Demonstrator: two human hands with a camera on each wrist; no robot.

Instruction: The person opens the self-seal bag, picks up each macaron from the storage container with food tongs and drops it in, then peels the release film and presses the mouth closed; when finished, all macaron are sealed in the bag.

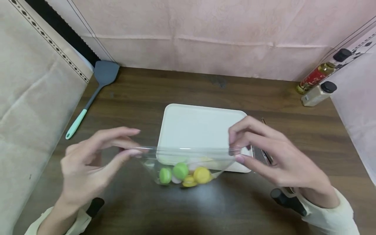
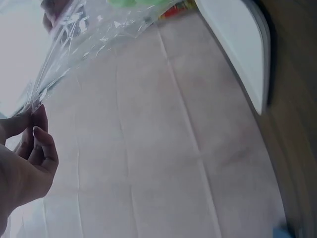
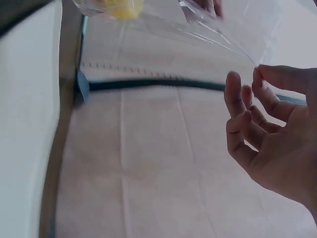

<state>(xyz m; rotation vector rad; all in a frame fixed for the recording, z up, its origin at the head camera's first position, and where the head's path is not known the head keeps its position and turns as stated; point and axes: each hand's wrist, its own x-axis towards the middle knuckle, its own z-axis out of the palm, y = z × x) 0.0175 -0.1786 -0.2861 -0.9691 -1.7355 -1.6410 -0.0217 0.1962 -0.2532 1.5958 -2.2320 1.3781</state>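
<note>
Stretched between both hands is a clear plastic bag (image 1: 188, 153) with several green, yellow and pale macarons (image 1: 180, 171) gathered at its bottom. My left hand (image 1: 89, 163) pinches one top corner between thumb and fingers. At the opposite corner, my right hand (image 1: 273, 153) holds the top edge between thumb and index finger, as the right wrist view also shows. The bag hangs over the front part of a white rectangular tray (image 1: 202, 125), and its top edge runs straight from hand to hand.
A grey spatula (image 1: 101, 81) with a mint handle lies at the left edge of the wooden table (image 1: 141, 91). An oil bottle (image 1: 315, 76) and a seasoning jar (image 1: 317, 94) are at the back right. Metal tongs (image 1: 265, 156) lie partly hidden behind my right hand.
</note>
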